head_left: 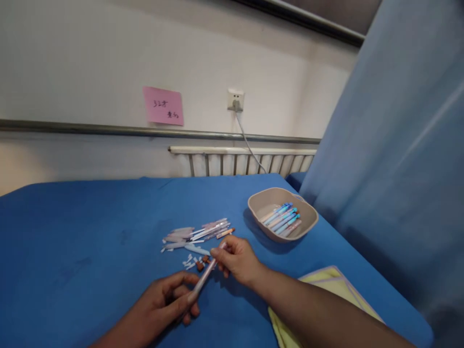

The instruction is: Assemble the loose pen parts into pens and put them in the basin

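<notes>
A pale pink pen barrel is held slantwise between my two hands, above the blue-covered surface. My left hand pinches its lower end between thumb and fingers. At the upper end, my right hand is closed round it, the fingertips partly hiding that end. Just beyond lie a pile of pen parts, with clear and whitish tubes, and a light blue barrel. Small white pieces and brown pieces are scattered near my hands.
A beige basin at right holds several pens with blue tops. A folded yellow cloth lies under my right forearm. Behind the blue sheet stand a white rail and a plugged-in cable. A blue curtain hangs at right.
</notes>
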Motion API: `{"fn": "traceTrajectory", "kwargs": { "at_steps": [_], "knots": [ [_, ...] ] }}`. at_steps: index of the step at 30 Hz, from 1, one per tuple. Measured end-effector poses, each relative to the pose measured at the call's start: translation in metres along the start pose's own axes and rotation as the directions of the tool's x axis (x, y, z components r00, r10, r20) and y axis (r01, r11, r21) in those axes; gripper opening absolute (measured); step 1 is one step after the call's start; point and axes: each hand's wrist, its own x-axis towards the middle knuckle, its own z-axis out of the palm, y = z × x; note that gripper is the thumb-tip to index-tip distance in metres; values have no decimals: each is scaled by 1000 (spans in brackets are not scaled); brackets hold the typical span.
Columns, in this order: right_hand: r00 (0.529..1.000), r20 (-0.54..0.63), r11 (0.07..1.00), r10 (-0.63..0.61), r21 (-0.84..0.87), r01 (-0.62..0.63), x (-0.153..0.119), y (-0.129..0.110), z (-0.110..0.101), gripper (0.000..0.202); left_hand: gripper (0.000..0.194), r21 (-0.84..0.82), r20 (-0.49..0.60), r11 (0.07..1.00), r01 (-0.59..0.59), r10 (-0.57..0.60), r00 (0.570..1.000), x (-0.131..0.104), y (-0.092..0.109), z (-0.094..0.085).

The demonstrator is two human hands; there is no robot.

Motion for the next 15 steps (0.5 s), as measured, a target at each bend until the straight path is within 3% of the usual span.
{"fn": "traceTrajectory", "kwargs": {
  "at_steps": [4,8,12,15],
  "knots": [
    [999,36,1000,-1,18,1,8,1,-2,65,39,-56,-33,997,58,-59,998,4,2,0],
    [993,-19,991,113,68,-111,22,2,-5,67,40,-152,-162,987,49,-74,984,13,17,2],
    [998,-11,992,66,-104,-66,25,2,-7,50,35,35,-253,998,-52,59,966,34,68,13],
    [997,77,926,5,-377,24,18,-4,-8,43,38,215,-203,974,-73,118,972,65,114,29]
  ]
}}
